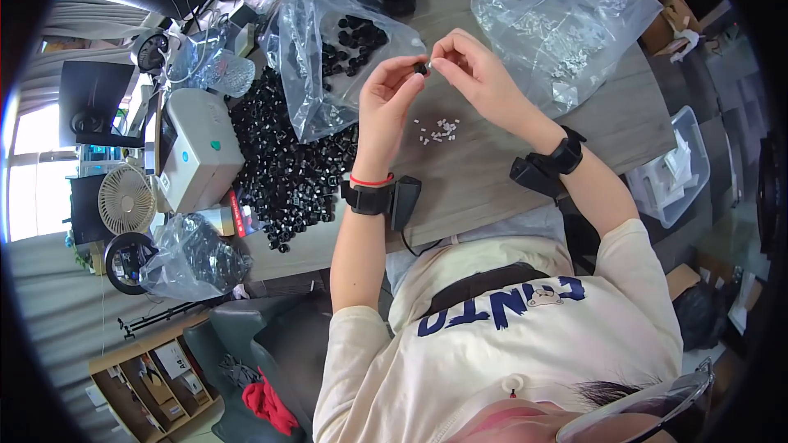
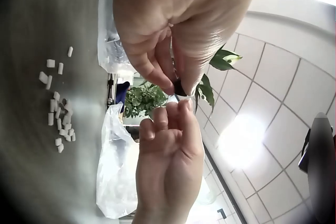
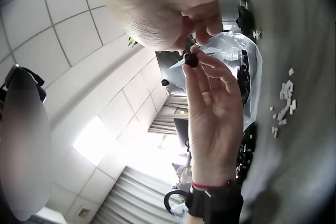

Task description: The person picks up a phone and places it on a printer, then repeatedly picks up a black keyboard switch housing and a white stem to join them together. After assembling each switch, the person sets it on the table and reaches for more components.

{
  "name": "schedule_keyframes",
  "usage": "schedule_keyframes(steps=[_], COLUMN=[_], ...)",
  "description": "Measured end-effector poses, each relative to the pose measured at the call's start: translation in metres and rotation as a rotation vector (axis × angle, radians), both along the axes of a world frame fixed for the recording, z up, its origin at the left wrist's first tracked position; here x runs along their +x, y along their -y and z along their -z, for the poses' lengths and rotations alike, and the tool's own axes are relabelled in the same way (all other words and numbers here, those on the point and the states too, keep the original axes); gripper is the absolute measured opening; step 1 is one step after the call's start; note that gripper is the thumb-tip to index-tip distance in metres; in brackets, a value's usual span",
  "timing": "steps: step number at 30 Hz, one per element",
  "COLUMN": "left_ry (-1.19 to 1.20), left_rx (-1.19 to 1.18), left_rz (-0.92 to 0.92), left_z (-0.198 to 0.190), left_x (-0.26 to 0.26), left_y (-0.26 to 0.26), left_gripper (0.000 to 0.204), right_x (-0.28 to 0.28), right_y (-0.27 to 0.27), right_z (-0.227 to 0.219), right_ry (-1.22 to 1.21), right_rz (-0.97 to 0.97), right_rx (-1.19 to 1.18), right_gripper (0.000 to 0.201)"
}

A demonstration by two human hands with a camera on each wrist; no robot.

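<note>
Between thumb and fingers the left hand pinches a small black part, also visible in the right wrist view as a dark round piece. The right hand meets it from the other side, thumb and index fingertip pinched on a tiny white piece, mostly covered by the fingers. Both hands are raised over the table with fingertips nearly touching. Below them lie several small white pieces in a loose group on the grey tabletop.
A large heap of black parts lies left of the hands. Behind it is a clear bag with black parts; a bag of white pieces lies at the back right. A white box-shaped device stands at the far left.
</note>
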State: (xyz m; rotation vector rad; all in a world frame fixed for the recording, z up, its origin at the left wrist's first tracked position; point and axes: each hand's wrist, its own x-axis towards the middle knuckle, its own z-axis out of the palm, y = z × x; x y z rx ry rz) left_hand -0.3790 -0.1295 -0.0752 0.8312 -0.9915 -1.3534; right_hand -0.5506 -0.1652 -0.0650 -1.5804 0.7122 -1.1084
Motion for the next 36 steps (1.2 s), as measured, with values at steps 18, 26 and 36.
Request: schedule_keyframes(steps=[18,26,36], left_ry=[0.100,0.113,0.133], left_rx=[0.015,0.003,-0.001], left_rz=[-0.038,-0.042,-0.030], left_z=[-0.0026,-0.0020,-0.0003], left_x=[0.0038,0.0041,0.0061], left_y=[-0.0052,-0.0050,-0.0042], left_gripper=[0.027,0.026,0.027], right_x=[0.0028,0.0024,0.0012], right_y=[-0.0078,-0.0072,-0.0064], right_z=[-0.0088,-0.0073,-0.0074], right_ry=[-0.182,-0.199,-0.227], right_rz=[0.084,0.084,0.059], right_rx=[-0.323,-0.331,-0.325], right_gripper=[0.004,0.004,0.004])
